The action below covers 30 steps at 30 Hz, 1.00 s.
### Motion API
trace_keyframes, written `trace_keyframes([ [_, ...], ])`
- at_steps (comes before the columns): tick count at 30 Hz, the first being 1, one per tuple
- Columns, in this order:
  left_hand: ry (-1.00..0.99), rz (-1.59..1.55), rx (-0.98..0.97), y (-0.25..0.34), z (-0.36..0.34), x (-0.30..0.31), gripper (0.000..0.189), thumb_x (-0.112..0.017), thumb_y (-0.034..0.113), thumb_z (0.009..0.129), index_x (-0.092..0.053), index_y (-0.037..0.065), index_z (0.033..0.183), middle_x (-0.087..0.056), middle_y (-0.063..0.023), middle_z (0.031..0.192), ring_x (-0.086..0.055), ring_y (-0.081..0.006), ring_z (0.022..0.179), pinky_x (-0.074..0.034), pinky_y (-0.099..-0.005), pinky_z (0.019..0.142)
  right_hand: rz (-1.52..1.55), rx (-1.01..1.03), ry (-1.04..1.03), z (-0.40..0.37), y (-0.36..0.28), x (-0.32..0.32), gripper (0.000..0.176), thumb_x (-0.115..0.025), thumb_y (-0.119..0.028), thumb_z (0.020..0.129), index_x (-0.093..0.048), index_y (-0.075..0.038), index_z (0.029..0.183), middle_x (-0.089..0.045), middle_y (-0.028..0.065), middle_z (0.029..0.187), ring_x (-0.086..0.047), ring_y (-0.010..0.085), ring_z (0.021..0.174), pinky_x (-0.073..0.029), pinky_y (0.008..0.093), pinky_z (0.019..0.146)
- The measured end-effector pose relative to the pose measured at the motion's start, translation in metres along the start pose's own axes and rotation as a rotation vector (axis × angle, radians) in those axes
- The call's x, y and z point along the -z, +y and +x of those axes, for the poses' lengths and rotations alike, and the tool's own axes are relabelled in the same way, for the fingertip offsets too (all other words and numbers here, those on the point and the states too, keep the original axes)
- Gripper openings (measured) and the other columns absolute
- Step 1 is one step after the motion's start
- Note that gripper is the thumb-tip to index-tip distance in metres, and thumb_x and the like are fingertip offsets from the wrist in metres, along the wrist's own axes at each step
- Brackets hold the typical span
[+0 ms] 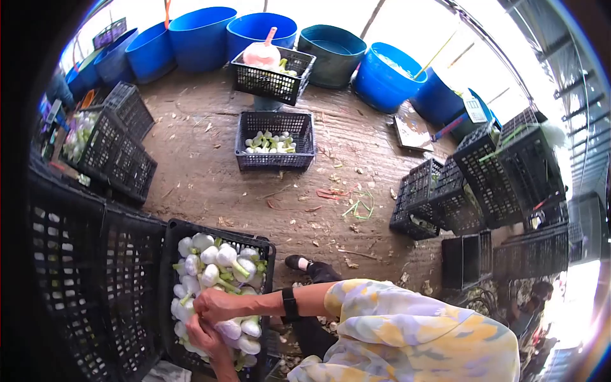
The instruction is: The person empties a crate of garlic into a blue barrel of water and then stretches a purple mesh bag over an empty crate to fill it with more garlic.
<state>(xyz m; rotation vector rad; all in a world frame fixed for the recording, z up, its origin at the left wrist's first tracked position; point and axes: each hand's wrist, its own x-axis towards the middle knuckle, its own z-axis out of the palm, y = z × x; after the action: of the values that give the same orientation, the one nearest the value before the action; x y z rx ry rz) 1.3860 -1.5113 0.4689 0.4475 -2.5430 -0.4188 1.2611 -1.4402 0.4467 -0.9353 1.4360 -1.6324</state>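
Note:
A black plastic crate [270, 254] full of white garlic bulbs [226, 256] with short green stems stands at the lower left. My right hand [217, 305], with a black band on its wrist, is over the bulbs with its fingers curled closed. Just below it, my left hand [207, 339] is closed too, its fingertips meeting those of the right. Whatever is pinched between them is hidden by the fingers. Purplish bulbs [230, 329] lie right beside both hands.
Ahead, a crate [277, 162] holds a few bulbs; behind it another crate [266, 81] carries a pink scoop [262, 54]. Blue tubs [202, 38] line the back. Stacked crates [445, 191] stand at right, more crates [127, 153] at left. Scraps and string [361, 205] litter the floor.

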Motion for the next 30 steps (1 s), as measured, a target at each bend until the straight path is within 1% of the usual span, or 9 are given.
trace_keyframes([
  [6,0.028,-0.069,-0.044,-0.019,-0.019,-0.012,0.018,-0.051,-0.008,0.082,-0.05,-0.005,0.1,-0.054,-0.0198,0.093,-0.055,-0.0361,0.083,-0.045,-0.0427,0.07,-0.248,0.276,-0.091,0.001,0.016,0.001,0.014,-0.061,-0.012,0.061,-0.06,0.001,0.067,-0.055,0.0187,0.058,-0.055,0.0363,0.054,-0.039,0.0415,0.048],
  [11,-0.005,-0.017,0.021,-0.017,-0.024,-0.015,0.014,-0.051,-0.005,0.084,-0.049,-0.004,0.098,-0.052,-0.0189,0.093,-0.054,-0.0344,0.082,-0.044,-0.0426,0.07,-0.058,0.336,-0.173,0.003,0.014,0.023,0.01,-0.058,-0.005,0.063,-0.061,0.003,0.068,-0.058,0.0153,0.055,-0.06,0.0264,0.052,-0.045,0.0373,0.047],
  [13,0.012,-0.038,0.008,-0.019,-0.025,-0.021,0.009,-0.049,-0.002,0.087,-0.049,-0.003,0.095,-0.052,-0.0173,0.092,-0.053,-0.0325,0.08,-0.043,-0.0401,0.068,0.186,-0.084,-0.333,0.001,0.004,0.035,0.009,-0.053,-0.001,0.068,-0.059,0.004,0.072,-0.061,0.0139,0.061,-0.062,0.022,0.054,-0.046,0.0342,0.047],
  [14,0.002,-0.026,0.008,-0.02,-0.024,-0.021,0.009,-0.049,-0.002,0.087,-0.049,-0.003,0.095,-0.052,-0.0173,0.092,-0.053,-0.0325,0.08,-0.043,-0.0401,0.068,0.201,-0.08,-0.335,0.004,0.007,0.036,0.009,-0.053,-0.001,0.068,-0.059,0.004,0.072,-0.061,0.0139,0.061,-0.062,0.022,0.054,-0.046,0.0342,0.047],
  [18,0.036,-0.033,0.035,-0.022,-0.03,-0.024,0.006,-0.048,0.003,0.09,-0.049,-0.002,0.092,-0.052,-0.016,0.091,-0.053,-0.0294,0.079,-0.043,-0.0367,0.065,0.033,0.062,-0.371,0.011,0.015,0.031,0.009,-0.052,-0.002,0.069,-0.059,0.003,0.071,-0.06,0.015,0.059,-0.062,0.0252,0.053,-0.047,0.0343,0.046],
  [20,-0.005,-0.131,0.136,-0.031,-0.035,-0.021,0.009,-0.05,0.007,0.09,-0.049,-0.001,0.09,-0.054,-0.0153,0.089,-0.054,-0.0285,0.076,-0.043,-0.0359,0.063,-0.405,0.46,-0.356,0.013,0.021,0.028,0.01,-0.055,-0.006,0.067,-0.057,0.004,0.07,-0.057,0.017,0.055,-0.06,0.0329,0.051,-0.045,0.0386,0.045],
  [21,-0.016,-0.128,0.14,-0.038,-0.038,-0.02,0.009,-0.05,0.007,0.09,-0.049,-0.001,0.09,-0.054,-0.0153,0.089,-0.054,-0.0285,0.076,-0.043,-0.0359,0.063,-0.466,0.499,-0.312,0.012,0.022,0.023,0.016,-0.058,-0.011,0.064,-0.053,0.003,0.067,-0.054,0.018,0.053,-0.057,0.0365,0.051,-0.043,0.0423,0.045],
  [25,-0.09,-0.066,0.053,-0.045,-0.027,-0.019,0.012,-0.052,0.01,0.089,-0.05,-0.002,0.089,-0.056,-0.015,0.084,-0.054,-0.0292,0.069,-0.042,-0.0363,0.057,-0.575,0.502,-0.217,0.008,0.026,0.02,0.02,-0.059,-0.014,0.061,-0.049,0.003,0.067,-0.054,0.0169,0.052,-0.057,0.0335,0.051,-0.041,0.0425,0.045],
  [30,-0.101,0.194,-0.168,-0.018,-0.018,-0.011,0.015,-0.055,0.013,0.087,-0.052,-0.002,0.083,-0.054,-0.0154,0.072,-0.053,-0.0328,0.061,-0.039,-0.0403,0.05,-0.604,0.242,-0.118,-0.004,0.015,0.017,0.021,-0.059,-0.014,0.063,-0.047,0.001,0.071,-0.052,0.0136,0.051,-0.056,0.0327,0.048,-0.039,0.0429,0.043],
])
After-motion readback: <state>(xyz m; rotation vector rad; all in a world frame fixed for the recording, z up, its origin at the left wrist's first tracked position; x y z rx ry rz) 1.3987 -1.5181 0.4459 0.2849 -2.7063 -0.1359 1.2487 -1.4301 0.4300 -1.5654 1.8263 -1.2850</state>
